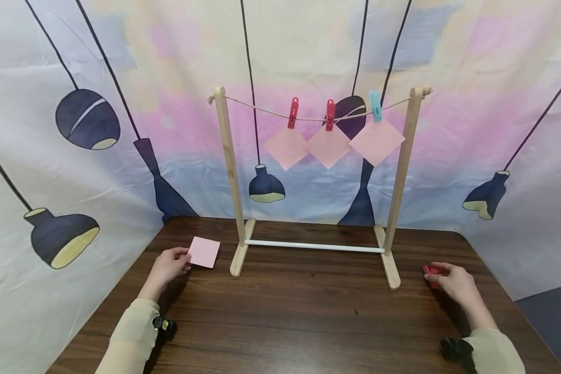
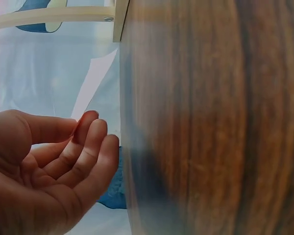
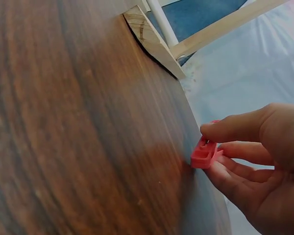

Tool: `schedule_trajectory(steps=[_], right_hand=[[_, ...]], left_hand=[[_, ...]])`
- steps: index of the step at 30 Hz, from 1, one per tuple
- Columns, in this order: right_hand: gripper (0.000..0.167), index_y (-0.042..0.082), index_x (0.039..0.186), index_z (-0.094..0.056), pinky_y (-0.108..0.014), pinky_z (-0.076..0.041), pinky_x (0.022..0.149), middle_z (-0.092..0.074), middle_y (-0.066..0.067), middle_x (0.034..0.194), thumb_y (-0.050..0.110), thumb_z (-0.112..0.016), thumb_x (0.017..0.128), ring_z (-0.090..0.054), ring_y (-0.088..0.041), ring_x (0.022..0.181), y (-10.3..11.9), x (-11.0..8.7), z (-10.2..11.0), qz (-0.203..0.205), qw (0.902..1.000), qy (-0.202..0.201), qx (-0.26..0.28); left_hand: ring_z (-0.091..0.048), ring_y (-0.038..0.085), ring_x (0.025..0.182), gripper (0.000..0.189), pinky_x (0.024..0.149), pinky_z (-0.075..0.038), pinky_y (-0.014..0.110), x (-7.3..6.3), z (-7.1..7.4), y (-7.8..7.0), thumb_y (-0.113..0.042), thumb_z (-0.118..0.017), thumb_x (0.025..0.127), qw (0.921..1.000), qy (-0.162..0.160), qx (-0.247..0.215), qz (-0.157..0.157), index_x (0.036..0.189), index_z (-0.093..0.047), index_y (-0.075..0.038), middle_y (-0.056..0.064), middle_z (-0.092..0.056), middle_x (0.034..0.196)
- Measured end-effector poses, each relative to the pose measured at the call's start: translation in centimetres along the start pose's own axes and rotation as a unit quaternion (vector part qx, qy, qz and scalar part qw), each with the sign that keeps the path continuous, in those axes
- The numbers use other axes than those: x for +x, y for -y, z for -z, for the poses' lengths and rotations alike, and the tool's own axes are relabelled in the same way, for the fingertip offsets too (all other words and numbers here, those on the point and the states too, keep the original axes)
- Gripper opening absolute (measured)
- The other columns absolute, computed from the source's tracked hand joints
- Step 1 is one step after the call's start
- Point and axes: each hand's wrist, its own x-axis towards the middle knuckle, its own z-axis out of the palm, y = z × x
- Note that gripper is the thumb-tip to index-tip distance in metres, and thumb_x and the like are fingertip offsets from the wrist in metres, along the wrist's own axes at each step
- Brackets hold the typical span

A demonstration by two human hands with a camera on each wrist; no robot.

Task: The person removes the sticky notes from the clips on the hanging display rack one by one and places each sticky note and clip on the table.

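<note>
At the table's left, my left hand pinches a square pink paper note by its near edge. The left wrist view shows the same paper nearly edge-on between thumb and forefinger. Over on the right side, my right hand holds a red clothespin between thumb and fingers. In the right wrist view this clothespin is close over the wood. Between the hands stands a wooden frame with a string tied across its top.
Three pink notes hang from the string, two on red clothespins and one on a light blue clothespin. A white rod joins the frame's feet on the brown table. A curtain printed with lamps hangs behind.
</note>
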Motion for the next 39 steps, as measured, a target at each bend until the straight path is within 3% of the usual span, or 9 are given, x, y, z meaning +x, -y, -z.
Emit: schedule_trajectory(steps=[8, 17, 22, 31, 39], right_hand=[[0.064, -0.017, 0.132, -0.052, -0.066, -0.044, 0.092, -0.057, -0.040, 0.123, 0.034, -0.066, 0.097, -0.050, -0.059, 0.114, 0.14, 0.29, -0.35, -0.015, 0.9997, 0.021, -0.004], [0.065, -0.018, 0.128, -0.054, -0.064, -0.045, 0.091, -0.057, -0.040, 0.121, 0.035, -0.067, 0.094, -0.052, -0.058, 0.111, 0.13, 0.39, -0.63, -0.021, 0.9994, 0.027, -0.009], [0.065, -0.017, 0.128, -0.054, -0.061, -0.047, 0.088, -0.058, -0.039, 0.118, 0.037, -0.066, 0.095, -0.054, -0.053, 0.106, 0.34, 0.43, -0.57, -0.028, 0.9994, 0.022, 0.001], [0.068, -0.018, 0.128, -0.053, -0.045, -0.047, 0.074, -0.066, -0.023, 0.095, 0.039, -0.068, 0.095, -0.059, -0.036, 0.087, 0.30, 0.64, -0.57, -0.031, 0.9994, 0.011, 0.006], [0.072, -0.017, 0.129, -0.053, -0.050, -0.049, 0.077, -0.065, -0.025, 0.098, 0.046, -0.067, 0.095, -0.060, -0.036, 0.088, 0.23, 0.81, -0.78, -0.035, 0.9993, 0.009, 0.002]], left_hand=[[-0.069, 0.021, 0.076, 0.040, 0.066, -0.059, 0.034, -0.05, -0.06, -0.07, -0.006, -0.050, 0.102, 0.9988, 0.029, 0.002, 0.040, 0.131, -0.048, 0.021, 0.030, -0.066, 0.104], [-0.069, 0.023, 0.080, 0.040, 0.071, -0.060, 0.039, 0.02, 0.06, 0.31, -0.005, -0.052, 0.101, 0.9968, 0.048, 0.000, 0.064, 0.131, -0.048, 0.021, 0.028, -0.067, 0.103], [-0.068, 0.021, 0.079, 0.039, 0.071, -0.060, 0.038, 0.14, 0.12, 0.29, -0.006, -0.053, 0.101, 0.9959, 0.054, -0.003, 0.073, 0.129, -0.049, 0.021, 0.024, -0.068, 0.099], [-0.068, 0.019, 0.078, 0.037, 0.071, -0.061, 0.037, 0.42, 0.07, 0.29, -0.005, -0.054, 0.101, 0.9959, 0.049, -0.012, 0.074, 0.126, -0.051, 0.022, 0.023, -0.067, 0.097], [-0.066, 0.017, 0.076, 0.036, 0.069, -0.060, 0.035, 0.25, -0.11, 0.55, -0.005, -0.055, 0.100, 0.9955, 0.045, -0.022, 0.081, 0.124, -0.051, 0.022, 0.021, -0.068, 0.095]])
